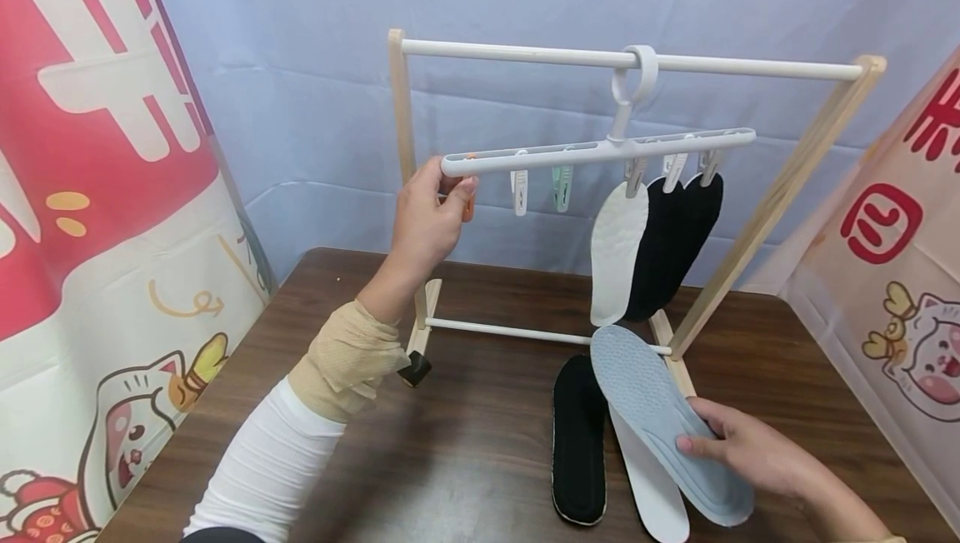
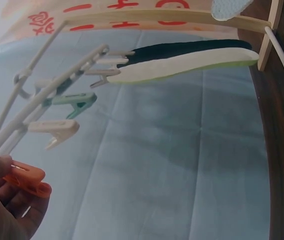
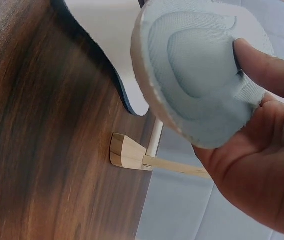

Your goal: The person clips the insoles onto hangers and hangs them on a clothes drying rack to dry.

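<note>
My left hand (image 1: pixel 429 214) pinches an orange clothespin (image 2: pixel 28 176) at the left end of a white clip hanger (image 1: pixel 547 157). Between thumb and fingers, my right hand (image 1: pixel 757 447) grips a light blue insole (image 1: pixel 652 410) by its edge near the heel, tilted over the table. From the hanger's right half hang a white insole (image 1: pixel 618 251) and two black insoles (image 1: pixel 666 247), each in a clip. A white clip (image 1: pixel 519 185) and a green clip (image 1: pixel 562 186) dangle with nothing in them. Below lie a black insole (image 1: pixel 578 443) and a white insole (image 1: pixel 647 476).
A rack with wooden sides and a white top rod (image 1: pixel 517 52) stands on the brown table (image 1: pixel 360 460), and the hanger's hook (image 1: pixel 637 72) loops over that rod. Blue cloth (image 1: pixel 300 43) covers the back. Printed banners (image 1: pixel 112 218) flank both sides.
</note>
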`<state>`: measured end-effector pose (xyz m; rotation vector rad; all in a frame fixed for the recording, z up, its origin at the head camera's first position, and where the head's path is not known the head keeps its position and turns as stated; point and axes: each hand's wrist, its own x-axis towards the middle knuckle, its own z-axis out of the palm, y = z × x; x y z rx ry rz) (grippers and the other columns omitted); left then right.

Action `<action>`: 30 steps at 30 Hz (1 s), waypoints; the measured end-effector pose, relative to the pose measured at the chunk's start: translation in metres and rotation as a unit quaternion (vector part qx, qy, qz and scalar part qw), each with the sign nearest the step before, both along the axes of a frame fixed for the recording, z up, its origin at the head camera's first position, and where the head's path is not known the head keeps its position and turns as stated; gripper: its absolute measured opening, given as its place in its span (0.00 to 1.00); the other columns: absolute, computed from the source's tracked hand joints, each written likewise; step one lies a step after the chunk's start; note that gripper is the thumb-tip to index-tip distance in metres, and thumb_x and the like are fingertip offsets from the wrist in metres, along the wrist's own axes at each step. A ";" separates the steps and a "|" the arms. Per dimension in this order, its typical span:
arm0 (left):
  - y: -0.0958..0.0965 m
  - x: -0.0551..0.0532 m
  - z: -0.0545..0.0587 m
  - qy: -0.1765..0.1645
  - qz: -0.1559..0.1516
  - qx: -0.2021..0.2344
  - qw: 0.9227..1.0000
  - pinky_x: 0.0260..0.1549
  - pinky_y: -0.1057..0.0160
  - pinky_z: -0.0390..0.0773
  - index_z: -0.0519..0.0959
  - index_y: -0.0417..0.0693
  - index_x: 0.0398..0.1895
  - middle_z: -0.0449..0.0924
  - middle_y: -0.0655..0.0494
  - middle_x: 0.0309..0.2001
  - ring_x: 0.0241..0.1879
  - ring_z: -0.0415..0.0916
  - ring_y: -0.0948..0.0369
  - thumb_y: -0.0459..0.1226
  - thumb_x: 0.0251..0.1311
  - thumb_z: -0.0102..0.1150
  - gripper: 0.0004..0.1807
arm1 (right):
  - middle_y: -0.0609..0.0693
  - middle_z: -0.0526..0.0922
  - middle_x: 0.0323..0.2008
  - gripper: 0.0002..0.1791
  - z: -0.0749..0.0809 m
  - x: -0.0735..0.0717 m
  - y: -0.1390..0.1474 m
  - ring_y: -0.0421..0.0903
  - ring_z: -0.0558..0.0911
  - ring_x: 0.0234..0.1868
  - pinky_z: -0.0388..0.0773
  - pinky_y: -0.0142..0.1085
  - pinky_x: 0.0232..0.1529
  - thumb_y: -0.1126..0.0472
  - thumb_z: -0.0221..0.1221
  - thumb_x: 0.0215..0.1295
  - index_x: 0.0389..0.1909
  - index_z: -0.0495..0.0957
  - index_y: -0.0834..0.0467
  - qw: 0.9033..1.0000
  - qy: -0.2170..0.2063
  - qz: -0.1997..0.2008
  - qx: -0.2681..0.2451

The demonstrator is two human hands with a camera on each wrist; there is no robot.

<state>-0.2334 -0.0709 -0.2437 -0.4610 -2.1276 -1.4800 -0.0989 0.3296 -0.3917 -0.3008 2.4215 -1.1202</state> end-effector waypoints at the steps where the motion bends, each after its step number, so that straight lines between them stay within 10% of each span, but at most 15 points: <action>1: 0.000 0.000 0.000 0.002 -0.001 0.001 1.000 0.26 0.65 0.68 0.79 0.44 0.58 0.78 0.50 0.29 0.28 0.74 0.58 0.36 0.71 0.60 0.15 | 0.57 0.77 0.45 0.21 0.000 0.000 0.000 0.44 0.75 0.44 0.74 0.40 0.42 0.56 0.60 0.71 0.57 0.70 0.65 1.000 -0.001 0.000 -0.001; 13: 0.000 -0.002 -0.002 0.015 0.009 -0.007 1.000 0.29 0.64 0.69 0.80 0.42 0.53 0.80 0.48 0.30 0.30 0.76 0.56 0.37 0.70 0.61 0.12 | 0.58 0.77 0.47 0.21 0.001 0.003 -0.001 0.43 0.76 0.44 0.73 0.34 0.41 0.57 0.60 0.72 0.57 0.69 0.66 1.000 -0.006 0.001 -0.009; 21: -0.001 -0.001 -0.002 0.021 0.001 0.000 1.000 0.29 0.65 0.70 0.80 0.41 0.52 0.80 0.48 0.27 0.28 0.76 0.57 0.36 0.70 0.61 0.12 | 0.60 0.77 0.50 0.26 0.006 0.002 -0.007 0.53 0.75 0.48 0.76 0.47 0.44 0.57 0.62 0.70 0.62 0.69 0.67 1.000 -0.004 -0.012 0.007; 30: -0.001 -0.002 -0.003 0.022 -0.005 0.004 1.000 0.27 0.66 0.69 0.80 0.43 0.56 0.80 0.49 0.27 0.27 0.75 0.58 0.36 0.70 0.61 0.14 | 0.57 0.79 0.46 0.23 0.007 0.003 -0.017 0.34 0.77 0.43 0.74 0.30 0.40 0.58 0.59 0.73 0.62 0.69 0.66 0.998 0.045 0.026 -0.029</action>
